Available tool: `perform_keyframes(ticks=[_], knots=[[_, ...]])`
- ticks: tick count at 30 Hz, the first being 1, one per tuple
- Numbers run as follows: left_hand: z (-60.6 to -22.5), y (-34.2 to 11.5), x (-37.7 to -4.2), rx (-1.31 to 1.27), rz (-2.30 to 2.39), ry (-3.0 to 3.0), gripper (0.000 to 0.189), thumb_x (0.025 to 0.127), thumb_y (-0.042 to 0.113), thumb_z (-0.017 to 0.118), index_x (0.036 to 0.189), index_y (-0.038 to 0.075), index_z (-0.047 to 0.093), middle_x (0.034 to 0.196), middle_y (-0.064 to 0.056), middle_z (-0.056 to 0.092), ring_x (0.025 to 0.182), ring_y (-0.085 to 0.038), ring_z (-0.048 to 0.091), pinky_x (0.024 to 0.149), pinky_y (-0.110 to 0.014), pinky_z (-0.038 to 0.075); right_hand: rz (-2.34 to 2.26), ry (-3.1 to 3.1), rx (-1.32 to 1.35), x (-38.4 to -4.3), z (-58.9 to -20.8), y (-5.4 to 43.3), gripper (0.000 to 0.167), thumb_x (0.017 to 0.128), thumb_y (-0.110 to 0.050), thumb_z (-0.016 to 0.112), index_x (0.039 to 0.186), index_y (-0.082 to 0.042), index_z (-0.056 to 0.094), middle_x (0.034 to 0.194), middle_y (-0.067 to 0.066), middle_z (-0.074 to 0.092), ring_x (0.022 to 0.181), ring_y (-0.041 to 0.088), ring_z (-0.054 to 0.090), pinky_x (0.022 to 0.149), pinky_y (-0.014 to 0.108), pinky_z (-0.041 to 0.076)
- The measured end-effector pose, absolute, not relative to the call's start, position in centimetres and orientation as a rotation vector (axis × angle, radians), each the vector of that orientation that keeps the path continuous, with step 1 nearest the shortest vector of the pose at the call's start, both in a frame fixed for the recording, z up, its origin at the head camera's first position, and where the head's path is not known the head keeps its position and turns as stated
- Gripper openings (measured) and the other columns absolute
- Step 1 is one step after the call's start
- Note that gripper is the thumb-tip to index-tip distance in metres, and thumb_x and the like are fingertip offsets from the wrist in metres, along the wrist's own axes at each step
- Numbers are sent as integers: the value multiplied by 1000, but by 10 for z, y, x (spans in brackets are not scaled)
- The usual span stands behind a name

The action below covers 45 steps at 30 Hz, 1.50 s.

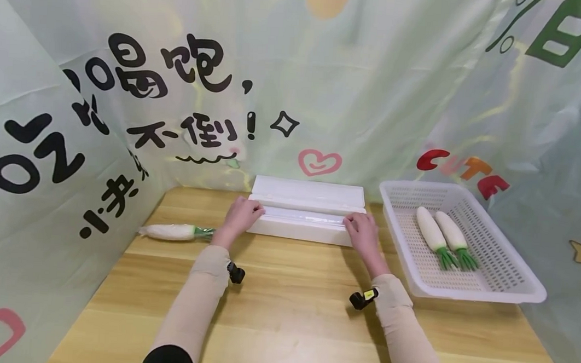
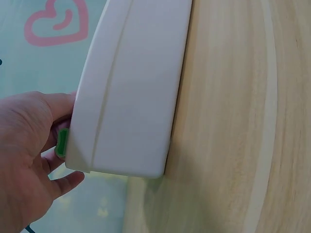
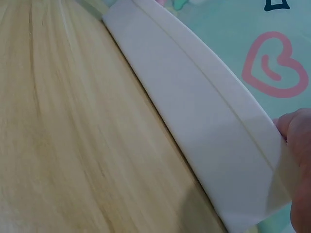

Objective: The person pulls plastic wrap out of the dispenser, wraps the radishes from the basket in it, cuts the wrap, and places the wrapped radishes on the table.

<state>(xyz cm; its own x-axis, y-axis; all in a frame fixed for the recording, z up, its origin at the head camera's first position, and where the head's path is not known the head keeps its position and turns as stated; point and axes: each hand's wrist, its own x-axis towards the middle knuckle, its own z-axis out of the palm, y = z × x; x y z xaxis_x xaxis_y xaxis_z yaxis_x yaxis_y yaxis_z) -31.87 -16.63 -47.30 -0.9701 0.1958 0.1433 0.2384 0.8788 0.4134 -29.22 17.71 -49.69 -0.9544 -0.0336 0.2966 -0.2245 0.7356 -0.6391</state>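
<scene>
A long white cling film box (image 1: pixel 300 229) lies across the back of the table with its lid (image 1: pixel 307 191) raised toward the wall. Shiny clear cling film (image 1: pixel 308 217) shows in its opening. My left hand (image 1: pixel 241 216) is at the left end, its curled fingertips pinching at the film's edge. At the opposite end my right hand (image 1: pixel 363 232) pinches likewise, thumb and forefinger together near the opening. In the left wrist view, a small green piece (image 2: pixel 61 142) sticks out at the box's end beside my fingers. The box's front wall (image 3: pixel 194 102) hides my right fingertips in the right wrist view.
A white plastic basket (image 1: pixel 467 294) stands at the right, with two white radishes (image 1: pixel 431 228) with green tops inside. Left of my left hand lies a film-wrapped radish (image 1: pixel 169 231). A printed cloth wall (image 1: pixel 374 98) rises directly behind the box.
</scene>
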Motion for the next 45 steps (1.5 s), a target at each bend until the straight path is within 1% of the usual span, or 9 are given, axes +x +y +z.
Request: perform_keyframes(ticks=[6,12,16,22,26,33,37,41,45], knots=[[-474,-162,-320,-332,-667,-2941,22,98,30,58,91,14,71,84,-1,69,101,-28,54,84,-40,45,1083,-2648,173,-291,-499,178,22,98,-23,56,102,-3,64,118,21,63,122,40,42,105,65,24],[-475,-162,-321,-330,-609,-2937,22,98,30,57,90,15,71,87,-1,70,103,-29,55,86,-40,46,1074,-2626,176,-291,-500,176,23,98,-23,56,103,-2,65,118,22,64,124,43,43,105,67,25],[-475,-161,-322,-366,-533,-2925,22,98,30,57,90,14,71,87,0,71,100,-28,56,86,-40,46,1067,-2603,174,-292,-502,176,22,98,-22,57,102,-2,65,117,22,64,122,44,43,105,66,26],[-472,-159,-324,-403,-397,-2928,23,100,30,54,96,14,70,97,-2,73,96,-26,56,84,-39,46,1051,-2579,187,-296,-503,176,21,97,-20,58,100,-1,65,114,23,65,120,46,44,104,65,27],[-471,-158,-321,-388,-354,-2943,23,100,30,53,99,14,70,102,-3,72,98,-26,56,85,-40,47,1066,-2594,187,-295,-503,175,22,98,-21,57,100,-1,64,115,23,64,121,45,43,105,64,26],[-469,-156,-320,-416,-280,-2943,25,102,29,50,105,12,68,107,-3,71,104,-24,55,89,-40,46,1076,-2593,175,-296,-503,176,22,98,-20,57,102,0,64,118,23,64,123,44,42,108,63,24],[-468,-156,-322,-414,-259,-2950,25,102,29,49,106,12,68,107,-4,70,105,-25,55,90,-42,46,1074,-2606,178,-296,-501,176,23,98,-22,57,102,-1,65,118,22,64,123,43,42,106,64,24],[-468,-157,-324,-427,-298,-2942,25,103,27,47,105,12,67,106,-5,69,105,-26,56,91,-44,47,1053,-2624,155,-296,-501,176,24,99,-24,55,102,-2,64,116,21,64,122,43,42,104,65,26],[-467,-160,-327,-419,-463,-2881,24,103,24,47,101,10,66,100,-6,70,101,-27,60,89,-42,49,1091,-2604,115,-298,-500,177,24,100,-25,53,100,-3,64,116,20,64,123,42,43,102,65,27]])
